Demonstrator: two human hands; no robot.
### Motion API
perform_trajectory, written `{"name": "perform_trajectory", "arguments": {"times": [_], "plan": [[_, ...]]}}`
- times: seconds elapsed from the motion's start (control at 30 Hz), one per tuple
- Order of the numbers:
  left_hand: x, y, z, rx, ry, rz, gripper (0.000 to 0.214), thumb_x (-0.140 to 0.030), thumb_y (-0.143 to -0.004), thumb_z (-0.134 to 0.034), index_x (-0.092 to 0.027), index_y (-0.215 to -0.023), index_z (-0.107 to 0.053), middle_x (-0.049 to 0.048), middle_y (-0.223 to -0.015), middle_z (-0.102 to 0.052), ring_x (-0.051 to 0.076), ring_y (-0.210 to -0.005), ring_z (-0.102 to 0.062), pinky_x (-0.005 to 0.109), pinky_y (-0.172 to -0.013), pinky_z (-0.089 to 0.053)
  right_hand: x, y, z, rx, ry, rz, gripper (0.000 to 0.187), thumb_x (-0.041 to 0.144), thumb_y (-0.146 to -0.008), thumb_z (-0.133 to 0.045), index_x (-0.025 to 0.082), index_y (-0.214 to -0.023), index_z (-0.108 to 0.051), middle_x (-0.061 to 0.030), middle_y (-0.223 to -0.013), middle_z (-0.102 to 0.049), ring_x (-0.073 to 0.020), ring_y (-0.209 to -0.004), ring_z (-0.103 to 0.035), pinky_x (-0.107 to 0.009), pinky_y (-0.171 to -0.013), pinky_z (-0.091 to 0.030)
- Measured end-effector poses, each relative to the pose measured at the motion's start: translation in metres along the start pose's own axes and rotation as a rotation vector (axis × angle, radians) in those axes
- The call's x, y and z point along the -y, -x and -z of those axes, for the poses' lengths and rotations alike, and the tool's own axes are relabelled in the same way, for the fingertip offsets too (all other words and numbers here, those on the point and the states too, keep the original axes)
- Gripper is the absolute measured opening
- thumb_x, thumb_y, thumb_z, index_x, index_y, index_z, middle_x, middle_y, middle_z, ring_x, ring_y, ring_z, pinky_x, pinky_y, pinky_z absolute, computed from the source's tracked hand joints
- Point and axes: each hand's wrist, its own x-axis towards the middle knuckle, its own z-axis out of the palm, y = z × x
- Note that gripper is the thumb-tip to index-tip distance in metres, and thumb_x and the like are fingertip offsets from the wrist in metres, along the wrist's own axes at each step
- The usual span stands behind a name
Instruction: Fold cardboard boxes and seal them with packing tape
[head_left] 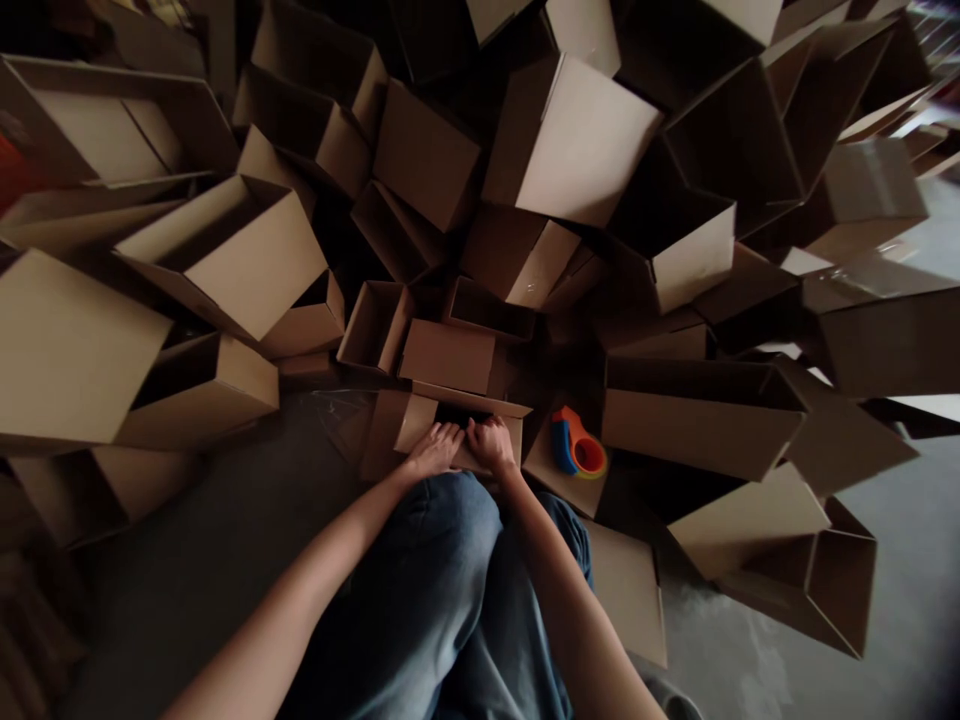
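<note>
While left hand [435, 449] and right hand [491, 445] rest on a cardboard box [382, 435], flaps [416, 422] half folded, grip unclear

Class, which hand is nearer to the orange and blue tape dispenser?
Right. The right hand sits just left of the tape dispenser, on the cardboard box; the left hand is further left, on the same box.

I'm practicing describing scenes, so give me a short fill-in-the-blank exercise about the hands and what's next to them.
The left hand and the right hand both rest on the flaps of a small ____ box.
The tape dispenser lies to the ____ of the right hand.
The dispenser's colours are orange and ____.

Missing words: cardboard; right; blue.
</note>
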Motion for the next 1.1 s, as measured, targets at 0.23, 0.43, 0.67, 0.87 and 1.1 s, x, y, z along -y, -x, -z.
{"name": "perform_trajectory", "arguments": {"times": [0.23, 0.43, 0.67, 0.87, 1.1], "plan": [[0.002, 0.005, -0.006, -0.006, -0.007, 0.01, 0.064, -0.038, -0.091, -0.058, -0.008, -0.145, -0.042, 0.0236, -0.145, -0.05, 0.033, -0.138, -0.044, 0.047, -0.114, -0.031, 0.006, 0.017, 0.005, -0.087, -0.066, 0.079, 0.046, 0.026, -0.103, -0.031, 0.016, -0.084, -0.072, -0.0103, -0.086, -0.07, -0.0196, -0.085, -0.061, -0.033, -0.092, -0.04], [0.004, 0.004, -0.003, -0.012, -0.001, 0.003, 0.065, -0.042, -0.092, -0.056, -0.01, -0.146, -0.041, 0.0235, -0.147, -0.048, 0.033, -0.14, -0.042, 0.05, -0.114, -0.031, 0.008, 0.033, -0.004, -0.212, -0.104, 0.076, 0.036, 0.027, -0.101, -0.037, 0.015, -0.123, -0.062, -0.013, -0.136, -0.056, -0.0252, -0.131, -0.043, -0.043, -0.116, -0.023], [0.007, -0.007, 0.002, 0.013, -0.007, -0.004, 0.085, -0.054, -0.086, -0.062, -0.002, -0.148, -0.036, 0.0271, -0.148, -0.045, 0.036, -0.141, -0.039, 0.05, -0.116, -0.027, 0.001, 0.023, -0.012, -0.216, -0.115, 0.074, 0.03, 0.025, -0.101, -0.036, 0.019, -0.094, -0.065, -0.0086, -0.1, -0.069, -0.023, -0.108, -0.057, -0.043, -0.117, -0.023], [0.013, -0.019, 0.006, 0.024, -0.005, -0.019, 0.085, -0.055, -0.085, -0.063, -0.004, -0.148, -0.036, 0.0259, -0.149, -0.045, 0.035, -0.141, -0.039, 0.048, -0.117, -0.025, -0.005, 0.011, -0.011, -0.214, -0.11, 0.047, 0.028, 0.024, -0.1, -0.038, 0.02, -0.086, -0.062, -0.0075, -0.09, -0.068, -0.0217, -0.1, -0.059, -0.041, -0.116, -0.024], [0.02, -0.023, 0.008, 0.028, -0.003, -0.04, 0.085, -0.057, -0.086, -0.06, -0.006, -0.149, -0.034, 0.0249, -0.15, -0.044, 0.036, -0.14, -0.04, 0.049, -0.117, -0.024, -0.008, 0.004, -0.012, -0.2, -0.124, 0.05, 0.029, 0.026, -0.1, -0.039, 0.019, -0.085, -0.062, -0.0059, -0.086, -0.068, -0.0202, -0.092, -0.06, -0.041, -0.116, -0.022]]}}
